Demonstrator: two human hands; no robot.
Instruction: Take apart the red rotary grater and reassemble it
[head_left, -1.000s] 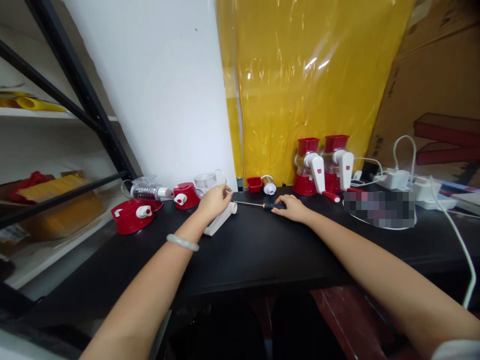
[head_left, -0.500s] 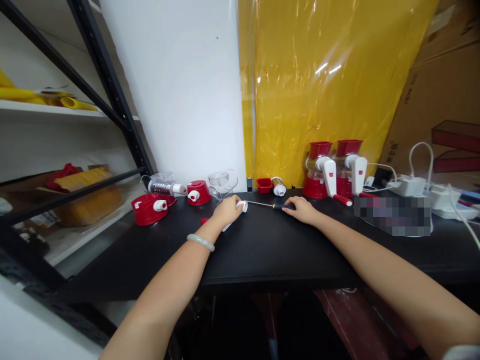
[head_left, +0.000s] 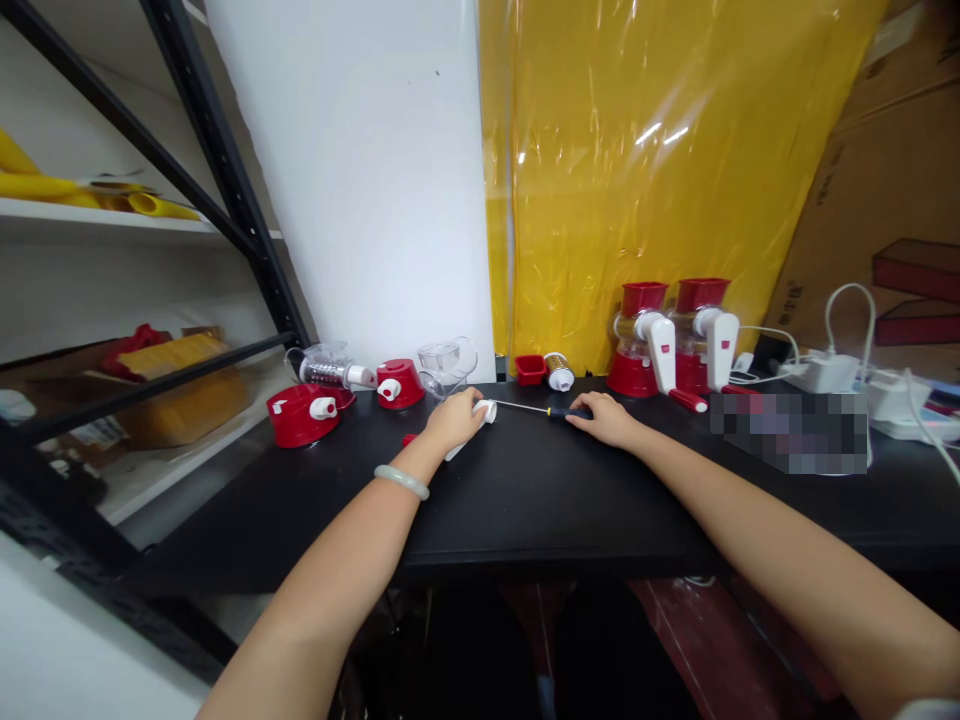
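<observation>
My left hand (head_left: 454, 420) is closed around a white crank handle (head_left: 490, 411), whose round white end shows past the fingers; a bit of its red grip (head_left: 409, 439) shows on the other side. In my right hand (head_left: 604, 418) is a screwdriver (head_left: 556, 412) with a dark handle and a yellow band. Its long metal shaft lies level and reaches left, the tip at the white end of the crank handle. Whether the tip sits in a screw is too small to see. Behind my left hand stands a clear plastic hopper (head_left: 441, 360).
Red bases (head_left: 300, 418) and a red base with a white knob (head_left: 400, 385) stand left on the black table (head_left: 525, 500). Behind are a red pusher (head_left: 531, 370) and a grater drum (head_left: 559, 372). Two assembled rotary graters (head_left: 643, 340) and white chargers (head_left: 825, 370) are right.
The view has shifted very slightly. Both hands keep their hold on the crank handle and the screwdriver, with no clear movement between them.
</observation>
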